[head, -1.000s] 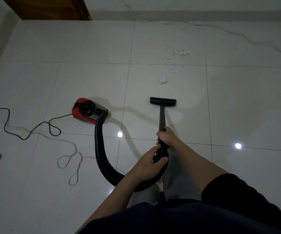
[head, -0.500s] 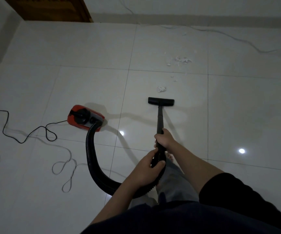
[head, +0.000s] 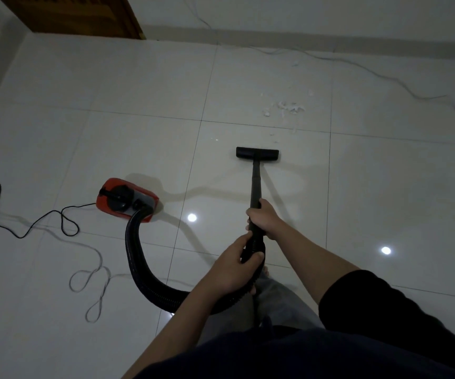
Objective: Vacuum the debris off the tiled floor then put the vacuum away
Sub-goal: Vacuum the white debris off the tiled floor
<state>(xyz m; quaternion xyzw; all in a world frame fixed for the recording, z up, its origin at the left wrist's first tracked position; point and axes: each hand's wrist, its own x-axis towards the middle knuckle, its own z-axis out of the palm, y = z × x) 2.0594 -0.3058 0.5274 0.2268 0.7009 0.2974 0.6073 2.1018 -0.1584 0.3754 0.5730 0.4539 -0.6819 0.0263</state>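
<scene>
Debris (head: 286, 108) just beyond nozzle (head: 257, 153), well ahead of hands (head: 248, 242).

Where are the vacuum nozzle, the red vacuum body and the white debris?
vacuum nozzle (head: 257, 154), head view, middle of the black floor head.
red vacuum body (head: 126, 199), head view, its top.
white debris (head: 289, 107), head view, largest clump.
</scene>
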